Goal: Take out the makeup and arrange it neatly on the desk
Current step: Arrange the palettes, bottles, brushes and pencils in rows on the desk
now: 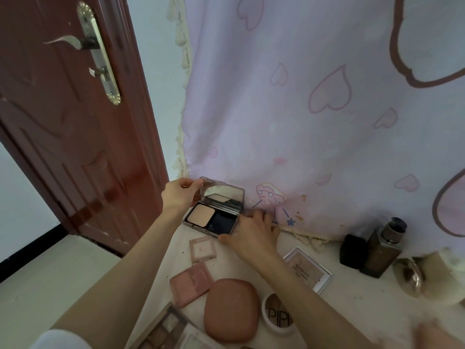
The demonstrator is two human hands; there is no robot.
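A powder compact (214,212) stands open at the back of the bench (352,298), against the pink cloth (302,109). Inside are two spots — one holds pale powder, one is dark. The left hand (180,197) pinches the lid's corner with its fingers. The right hand (251,235) grips the base's front corner, fingers curled. Closed pink cases (192,282) lie nearby.
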